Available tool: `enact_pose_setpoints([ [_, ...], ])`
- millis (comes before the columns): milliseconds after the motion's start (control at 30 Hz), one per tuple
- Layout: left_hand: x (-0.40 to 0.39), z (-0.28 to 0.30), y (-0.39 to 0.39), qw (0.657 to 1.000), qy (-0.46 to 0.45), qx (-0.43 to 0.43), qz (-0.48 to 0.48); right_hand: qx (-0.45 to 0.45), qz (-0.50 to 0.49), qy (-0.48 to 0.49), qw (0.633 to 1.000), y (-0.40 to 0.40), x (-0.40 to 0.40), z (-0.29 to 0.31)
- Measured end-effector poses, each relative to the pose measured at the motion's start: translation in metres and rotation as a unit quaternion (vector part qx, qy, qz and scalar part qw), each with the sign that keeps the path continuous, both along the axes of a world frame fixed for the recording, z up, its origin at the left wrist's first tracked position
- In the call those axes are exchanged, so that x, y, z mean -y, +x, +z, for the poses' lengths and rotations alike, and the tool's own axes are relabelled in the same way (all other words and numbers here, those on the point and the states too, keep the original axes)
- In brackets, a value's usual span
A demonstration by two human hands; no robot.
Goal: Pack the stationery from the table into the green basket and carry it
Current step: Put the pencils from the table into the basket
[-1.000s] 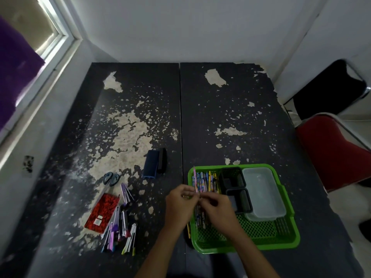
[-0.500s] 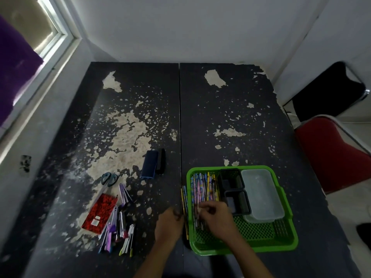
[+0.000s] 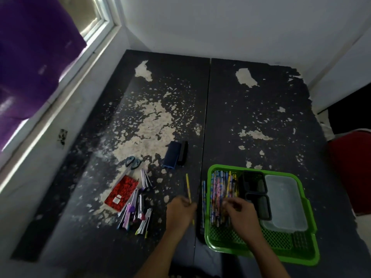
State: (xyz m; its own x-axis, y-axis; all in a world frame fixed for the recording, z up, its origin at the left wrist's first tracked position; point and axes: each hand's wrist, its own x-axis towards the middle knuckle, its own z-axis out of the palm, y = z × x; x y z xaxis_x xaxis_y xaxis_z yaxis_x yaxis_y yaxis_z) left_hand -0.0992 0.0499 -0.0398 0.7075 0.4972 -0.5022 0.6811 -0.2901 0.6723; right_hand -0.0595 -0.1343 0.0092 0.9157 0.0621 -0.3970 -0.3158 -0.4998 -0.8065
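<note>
The green basket (image 3: 301,255) stands at the table's near right. Several patterned pencils (image 3: 220,189) lie in its left part, beside two black boxes (image 3: 255,181) and a clear plastic container (image 3: 285,199). My right hand (image 3: 240,212) rests inside the basket, its fingers curled on the pencils. Just left of the basket, my left hand (image 3: 180,210) pinches a yellow pencil (image 3: 188,186) that points away from me. A few more pencils (image 3: 203,199) lie on the table against the basket's left wall.
On the near left of the worn black table (image 3: 251,109) lie a red notebook (image 3: 122,192), a heap of pens and markers (image 3: 136,211), blue-handled scissors (image 3: 132,163) and a dark blue case (image 3: 172,155). A red chair (image 3: 353,169) stands at the right.
My left hand moved left out of the basket and now holds a yellow pencil over the table. My right hand lowered onto the pencils in the basket. The view shifted left.
</note>
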Motion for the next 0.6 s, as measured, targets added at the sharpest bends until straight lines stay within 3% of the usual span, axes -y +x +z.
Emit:
enact_pose_setpoints([
  [133,0.005,0.035,0.034,0.991,-0.103,0.083,0.024,0.013,0.025,0.035,0.999,0.005,-0.015,0.011],
  [333,0.031,0.037,0.047,0.98,-0.185,0.074,-0.026,-0.004,0.027,0.07,0.997,0.009,-0.014,0.022],
  [433,0.039,0.028,0.038,0.976,-0.209,0.055,-0.033,-0.061,-0.012,0.094,0.994,0.007,-0.004,0.019],
  [533,0.037,0.023,0.029,0.967,-0.248,0.058,-0.008,-0.111,-0.051,0.076,0.99,0.003,0.002,0.01],
  [600,0.026,0.022,0.026,0.967,-0.234,0.08,0.059,-0.121,-0.071,0.026,0.99,0.003,0.006,0.002],
])
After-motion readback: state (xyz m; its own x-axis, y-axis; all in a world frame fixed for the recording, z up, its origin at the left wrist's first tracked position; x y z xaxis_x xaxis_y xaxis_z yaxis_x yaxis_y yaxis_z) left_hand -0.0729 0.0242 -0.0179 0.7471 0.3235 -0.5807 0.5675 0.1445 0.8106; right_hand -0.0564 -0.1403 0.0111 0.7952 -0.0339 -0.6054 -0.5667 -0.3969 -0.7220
